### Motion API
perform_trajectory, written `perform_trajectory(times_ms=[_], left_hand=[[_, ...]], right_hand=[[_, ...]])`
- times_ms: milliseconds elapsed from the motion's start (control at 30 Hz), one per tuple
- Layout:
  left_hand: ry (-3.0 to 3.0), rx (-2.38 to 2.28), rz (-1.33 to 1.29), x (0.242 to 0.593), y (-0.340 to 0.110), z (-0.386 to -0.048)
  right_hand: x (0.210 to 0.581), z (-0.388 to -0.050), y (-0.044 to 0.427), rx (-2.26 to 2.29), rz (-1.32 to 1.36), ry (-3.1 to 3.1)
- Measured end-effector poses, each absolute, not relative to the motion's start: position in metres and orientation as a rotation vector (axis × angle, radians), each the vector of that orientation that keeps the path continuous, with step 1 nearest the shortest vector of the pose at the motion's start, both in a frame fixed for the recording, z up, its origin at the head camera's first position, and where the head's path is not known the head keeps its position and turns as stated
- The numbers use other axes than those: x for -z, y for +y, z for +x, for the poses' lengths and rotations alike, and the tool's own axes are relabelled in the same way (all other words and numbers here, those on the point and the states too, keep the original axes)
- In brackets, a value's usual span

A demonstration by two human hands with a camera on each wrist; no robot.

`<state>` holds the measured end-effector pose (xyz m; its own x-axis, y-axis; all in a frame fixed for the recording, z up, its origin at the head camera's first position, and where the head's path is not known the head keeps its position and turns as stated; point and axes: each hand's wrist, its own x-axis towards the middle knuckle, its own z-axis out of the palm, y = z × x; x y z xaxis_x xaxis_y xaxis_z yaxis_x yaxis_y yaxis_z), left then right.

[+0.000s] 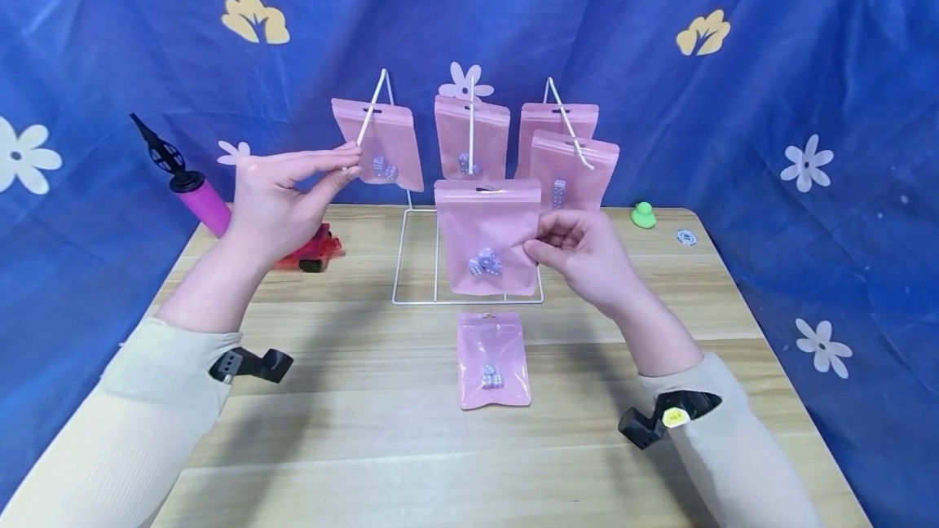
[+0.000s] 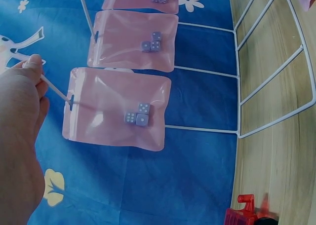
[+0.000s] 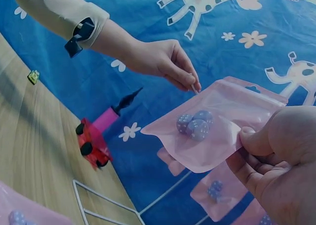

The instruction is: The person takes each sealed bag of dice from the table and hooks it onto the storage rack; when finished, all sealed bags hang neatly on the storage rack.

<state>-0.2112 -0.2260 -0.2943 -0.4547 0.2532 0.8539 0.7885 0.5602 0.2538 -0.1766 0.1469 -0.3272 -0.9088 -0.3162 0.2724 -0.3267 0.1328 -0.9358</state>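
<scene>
My left hand point(image 1: 293, 190) pinches the outer end of the left prong point(image 2: 55, 88) of a white wire rack point(image 1: 397, 267). A pink zip pouch point(image 2: 111, 109) with several purple dice hangs on that prong. My right hand point(image 1: 590, 259) holds another pink pouch point(image 1: 469, 218) by its side edge, between thumb and fingers, in front of the rack; dice point(image 3: 197, 129) lie inside it. On the middle prong hangs a pouch point(image 1: 484, 133), and two more, one behind the other, hang on the right prong, the front pouch point(image 1: 587, 169) nearer me.
One more pink pouch point(image 1: 506, 349) with dice lies flat on the wooden table point(image 1: 352, 430). At the left are a red toy car point(image 1: 311, 255) and a magenta hand pump point(image 1: 205, 206). A green duck point(image 1: 643, 215) and a round chip point(image 1: 685, 237) lie at the back right.
</scene>
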Motion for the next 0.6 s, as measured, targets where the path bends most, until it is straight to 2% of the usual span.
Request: perform_trajectory(times_ms=[600], left_hand=[[-1.981,0.833,-0.854,0.294,-0.226,-0.212]], right_hand=[[0.332,-0.206,0.121,-2.079,0.592,-2.306]])
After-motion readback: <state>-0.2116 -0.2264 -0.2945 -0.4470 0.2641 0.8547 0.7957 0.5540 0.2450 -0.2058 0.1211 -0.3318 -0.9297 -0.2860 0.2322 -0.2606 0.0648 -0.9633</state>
